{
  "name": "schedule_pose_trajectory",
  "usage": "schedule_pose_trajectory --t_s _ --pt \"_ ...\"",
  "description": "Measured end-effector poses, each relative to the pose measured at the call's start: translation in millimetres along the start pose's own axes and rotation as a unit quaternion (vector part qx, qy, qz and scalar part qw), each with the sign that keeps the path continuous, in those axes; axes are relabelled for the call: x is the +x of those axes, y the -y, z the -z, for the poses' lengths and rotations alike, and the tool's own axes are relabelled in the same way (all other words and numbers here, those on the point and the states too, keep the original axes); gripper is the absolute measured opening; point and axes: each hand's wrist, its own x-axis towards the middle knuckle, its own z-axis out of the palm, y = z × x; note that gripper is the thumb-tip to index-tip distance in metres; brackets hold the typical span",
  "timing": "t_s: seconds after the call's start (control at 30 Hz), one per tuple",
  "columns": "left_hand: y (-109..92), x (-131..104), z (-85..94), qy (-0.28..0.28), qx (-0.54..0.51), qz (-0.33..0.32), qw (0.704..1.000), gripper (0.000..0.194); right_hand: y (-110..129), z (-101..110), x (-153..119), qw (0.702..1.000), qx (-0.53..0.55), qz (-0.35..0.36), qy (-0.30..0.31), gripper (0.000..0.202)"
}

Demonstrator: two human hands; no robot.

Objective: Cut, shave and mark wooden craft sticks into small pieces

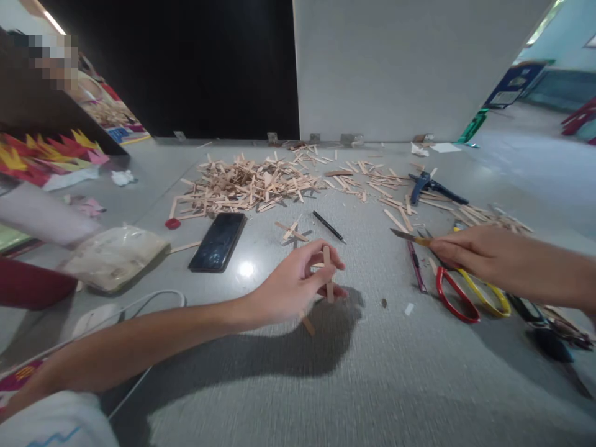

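Observation:
My left hand [293,282], in the middle of the head view, pinches a small wooden craft stick [328,264] upright between thumb and fingers. Another stick [306,324] shows below the hand; whether it joins the held one I cannot tell. At the right, my right hand [475,248] is closed on a small knife [410,236], its dark blade pointing left and most of its handle hidden. Beneath that hand lie scissors with red and yellow handles [459,304] and a purple pen [416,267]. Crossed sticks [292,231] and a black pen [329,226] lie beyond my left hand.
A large heap of craft sticks [251,183] spreads along the back, before a black and grey panel [410,68]. Blue cutters [421,187] lie right of it. A phone [218,242], a plastic-wrapped packet [118,256] and a white cable [162,293] are at left.

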Motion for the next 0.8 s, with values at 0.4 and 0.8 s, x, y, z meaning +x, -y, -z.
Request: schedule_pose_trajectory --t_s 0.4,0.8 --pt "-2 -5 0.7 -0.078 -0.075 -0.051 0.993 0.026 58 -73 1 0.962 0.252 -0.001 0.105 0.052" --pt "-11 -23 -12.4 -0.021 -0.003 -0.025 0.999 0.048 69 -70 -17 0.956 0.288 0.042 -0.021 0.045"
